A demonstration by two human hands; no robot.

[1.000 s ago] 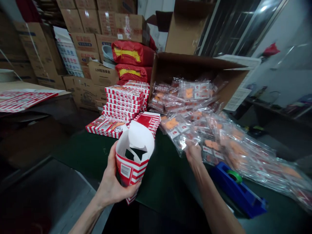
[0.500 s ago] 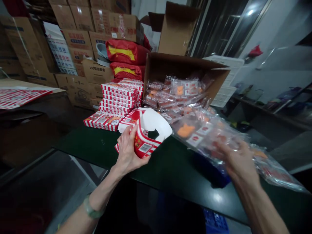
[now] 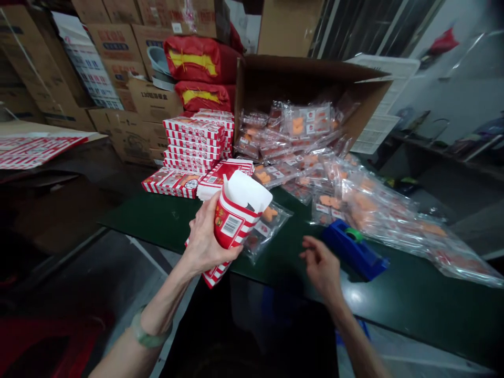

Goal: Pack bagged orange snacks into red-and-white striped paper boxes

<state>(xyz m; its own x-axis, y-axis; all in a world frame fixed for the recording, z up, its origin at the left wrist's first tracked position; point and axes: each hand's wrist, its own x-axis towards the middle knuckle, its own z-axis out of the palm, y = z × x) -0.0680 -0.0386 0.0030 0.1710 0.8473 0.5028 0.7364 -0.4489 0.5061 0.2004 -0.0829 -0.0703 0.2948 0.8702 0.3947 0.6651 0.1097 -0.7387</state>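
The fingers of the left hand point(image 3: 205, 239) are being pressed around a striped carton point(image 3: 233, 226), thumb on the near face and the remaining fingers wrapped behind it. The carton is being held slightly left of frame centre, above the near edge of the green table point(image 3: 157, 220), tilted with its open white flap toward the upper right. A green wristband point(image 3: 144, 331) is being worn on the left wrist.

The right hand point(image 3: 321, 265) is being held empty, right of centre, above the table; its fingers are loosely curled and slightly apart, touching nothing.

A clear packet point(image 3: 270, 226) is showing just beside the carton's right edge; whether it is entering the carton or lying on the table cannot be told. A blue tape dispenser point(image 3: 354, 251) is resting near the right hand, to its upper right.

Farther out, a pile of packets point(image 3: 366, 199) is spilling toward the right of the frame from a cardboard box point(image 3: 275, 79) lying on its side at upper centre. A stack of cartons point(image 3: 195, 142) is standing left of that box.
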